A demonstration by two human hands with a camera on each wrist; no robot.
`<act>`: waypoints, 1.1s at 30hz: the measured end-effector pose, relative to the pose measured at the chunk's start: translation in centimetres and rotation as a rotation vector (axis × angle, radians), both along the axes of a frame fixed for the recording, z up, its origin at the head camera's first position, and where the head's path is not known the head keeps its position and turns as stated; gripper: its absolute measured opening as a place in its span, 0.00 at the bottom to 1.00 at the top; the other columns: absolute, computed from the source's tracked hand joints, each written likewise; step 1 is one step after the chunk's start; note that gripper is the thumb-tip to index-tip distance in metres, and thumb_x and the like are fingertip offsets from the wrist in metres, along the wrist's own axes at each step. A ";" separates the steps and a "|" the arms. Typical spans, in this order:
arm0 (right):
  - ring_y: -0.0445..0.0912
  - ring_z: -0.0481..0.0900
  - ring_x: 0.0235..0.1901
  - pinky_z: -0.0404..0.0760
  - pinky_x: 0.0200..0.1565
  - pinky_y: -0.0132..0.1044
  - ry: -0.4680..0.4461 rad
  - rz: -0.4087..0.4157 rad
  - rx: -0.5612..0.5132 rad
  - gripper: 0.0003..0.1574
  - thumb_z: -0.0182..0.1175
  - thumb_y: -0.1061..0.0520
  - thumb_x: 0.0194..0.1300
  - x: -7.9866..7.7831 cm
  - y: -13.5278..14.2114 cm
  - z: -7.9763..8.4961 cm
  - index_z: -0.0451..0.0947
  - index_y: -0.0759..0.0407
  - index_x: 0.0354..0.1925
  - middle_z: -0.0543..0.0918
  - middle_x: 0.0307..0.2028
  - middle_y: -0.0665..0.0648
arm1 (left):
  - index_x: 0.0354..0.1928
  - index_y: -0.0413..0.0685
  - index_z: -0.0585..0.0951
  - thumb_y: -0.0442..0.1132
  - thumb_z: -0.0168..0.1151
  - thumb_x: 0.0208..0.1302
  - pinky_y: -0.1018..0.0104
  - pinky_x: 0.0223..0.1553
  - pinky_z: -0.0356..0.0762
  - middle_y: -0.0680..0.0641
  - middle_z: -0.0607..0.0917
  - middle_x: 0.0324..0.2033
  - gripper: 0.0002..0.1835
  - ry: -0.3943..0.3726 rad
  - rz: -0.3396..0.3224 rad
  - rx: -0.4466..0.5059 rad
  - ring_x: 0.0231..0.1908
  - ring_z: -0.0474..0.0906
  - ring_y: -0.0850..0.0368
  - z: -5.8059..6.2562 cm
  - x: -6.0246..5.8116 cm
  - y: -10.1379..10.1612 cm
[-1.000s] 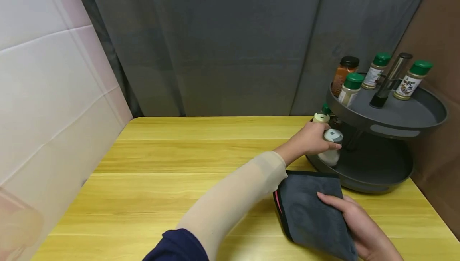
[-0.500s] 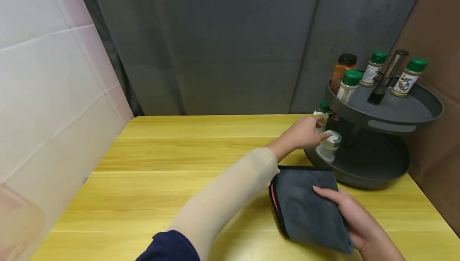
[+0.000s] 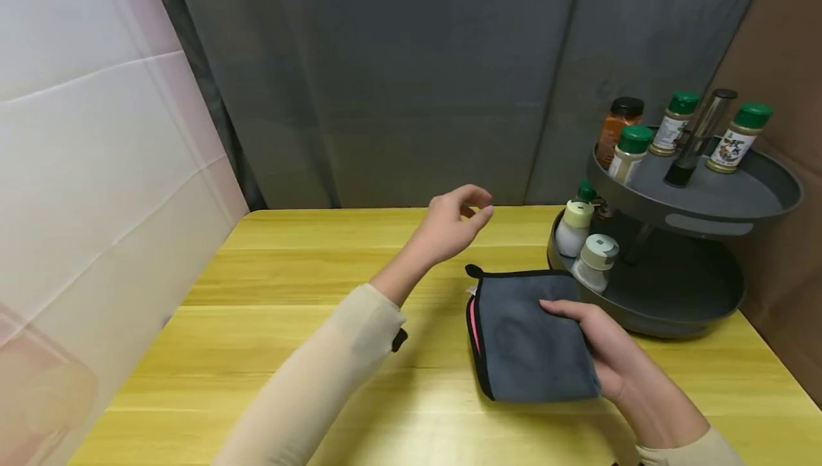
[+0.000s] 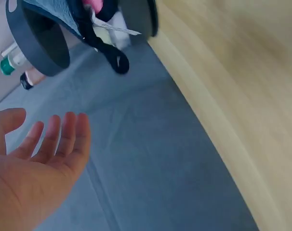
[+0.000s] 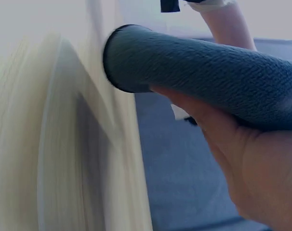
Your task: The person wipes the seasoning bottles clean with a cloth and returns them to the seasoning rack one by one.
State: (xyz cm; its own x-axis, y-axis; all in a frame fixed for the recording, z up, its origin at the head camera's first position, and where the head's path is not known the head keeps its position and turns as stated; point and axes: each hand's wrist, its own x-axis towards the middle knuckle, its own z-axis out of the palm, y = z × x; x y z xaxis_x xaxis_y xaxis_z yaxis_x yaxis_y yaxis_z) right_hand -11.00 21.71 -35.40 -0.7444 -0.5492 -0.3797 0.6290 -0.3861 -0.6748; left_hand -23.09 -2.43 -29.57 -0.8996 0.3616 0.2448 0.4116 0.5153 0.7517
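Observation:
My right hand (image 3: 619, 359) grips a folded grey cloth (image 3: 533, 345) with black edging, a pink inner edge and a small black loop. The thumb lies on top of the cloth; in the right wrist view the cloth (image 5: 199, 72) shows its rounded fold above the table. Over the back middle of the table is my left hand (image 3: 446, 227), fingers loosely bent, holding nothing. The left wrist view shows that palm (image 4: 40, 178) bare. Right of it, on the rack's lower tier (image 3: 687, 302), stand a white-capped shaker (image 3: 596, 264) and a cream-capped shaker (image 3: 574, 229).
The rack's dark grey upper tier (image 3: 706, 198) bears several spice bottles, including an orange one with a black cap (image 3: 619, 130), around a centre post (image 3: 700, 139). A green-capped bottle (image 3: 585, 192) is partly hidden below. A grey curtain (image 3: 411, 95) hangs behind the wooden table (image 3: 308, 273).
My left hand has let go of the white-capped shaker on the lower tier and moved left, away from the rack. The right hand has shifted the cloth slightly left and up.

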 end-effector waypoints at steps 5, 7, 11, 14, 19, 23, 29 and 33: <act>0.43 0.90 0.45 0.88 0.52 0.39 -0.038 -0.001 0.048 0.28 0.50 0.48 0.84 -1.4 -1.3 -0.8 0.51 0.57 0.69 0.87 0.47 0.51 | 0.63 0.51 0.82 0.47 0.59 0.81 0.54 0.50 0.85 0.49 0.86 0.56 0.16 0.012 0.038 -0.030 0.55 0.84 0.49 -1.5 1.8 -3.8; 0.42 0.90 0.43 0.88 0.51 0.38 -0.026 0.014 0.122 0.30 0.50 0.48 0.83 -1.8 -1.6 -1.5 0.52 0.59 0.70 0.87 0.45 0.50 | 0.63 0.50 0.83 0.46 0.60 0.80 0.53 0.50 0.85 0.48 0.86 0.56 0.16 0.025 0.050 -0.033 0.55 0.84 0.48 -2.2 2.3 -4.9; 0.41 0.89 0.43 0.88 0.50 0.37 0.018 0.012 0.343 0.36 0.50 0.46 0.82 -2.4 -1.5 -2.7 0.54 0.66 0.73 0.86 0.46 0.51 | 0.61 0.49 0.83 0.45 0.61 0.80 0.52 0.51 0.85 0.47 0.87 0.56 0.16 0.030 0.067 -0.037 0.54 0.84 0.48 -3.2 3.3 -6.4; 0.42 0.88 0.46 0.88 0.52 0.38 0.064 0.006 0.514 0.39 0.50 0.45 0.81 -2.4 -0.5 -3.2 0.56 0.70 0.74 0.84 0.52 0.54 | 0.61 0.49 0.84 0.45 0.61 0.79 0.52 0.52 0.86 0.47 0.87 0.55 0.15 0.022 0.068 -0.039 0.53 0.85 0.48 -3.8 3.8 -6.8; 0.58 0.86 0.57 0.85 0.58 0.49 0.254 0.078 0.863 0.46 0.52 0.42 0.81 -2.4 1.7 -2.9 0.57 0.77 0.76 0.81 0.61 0.71 | 0.60 0.47 0.84 0.43 0.61 0.79 0.51 0.54 0.86 0.47 0.87 0.55 0.14 0.004 0.057 -0.049 0.53 0.85 0.49 -4.4 5.0 -7.2; 0.76 0.68 0.72 0.75 0.65 0.68 0.568 0.158 1.422 0.58 0.56 0.37 0.78 -1.8 1.8 -1.9 0.50 0.82 0.78 0.63 0.74 0.83 | 0.60 0.48 0.84 0.44 0.62 0.79 0.54 0.53 0.87 0.48 0.87 0.56 0.15 0.007 0.044 -0.096 0.53 0.85 0.51 -4.4 5.7 -7.1; 0.78 0.67 0.71 0.73 0.63 0.74 0.932 0.171 1.718 0.44 0.64 0.39 0.75 0.3 -1.2 -2.1 0.70 0.66 0.75 0.64 0.76 0.78 | 0.61 0.48 0.83 0.45 0.62 0.79 0.54 0.52 0.87 0.46 0.86 0.58 0.15 0.021 0.021 -0.109 0.54 0.84 0.51 -4.3 5.8 -6.8; 0.76 0.56 0.79 0.61 0.71 0.78 1.055 0.302 1.632 0.35 0.59 0.41 0.79 0.9 -2.7 -3.3 0.72 0.49 0.77 0.59 0.82 0.70 | 0.60 0.48 0.84 0.44 0.62 0.79 0.54 0.52 0.88 0.45 0.87 0.58 0.15 0.019 0.026 -0.102 0.53 0.85 0.51 -4.7 5.8 -6.8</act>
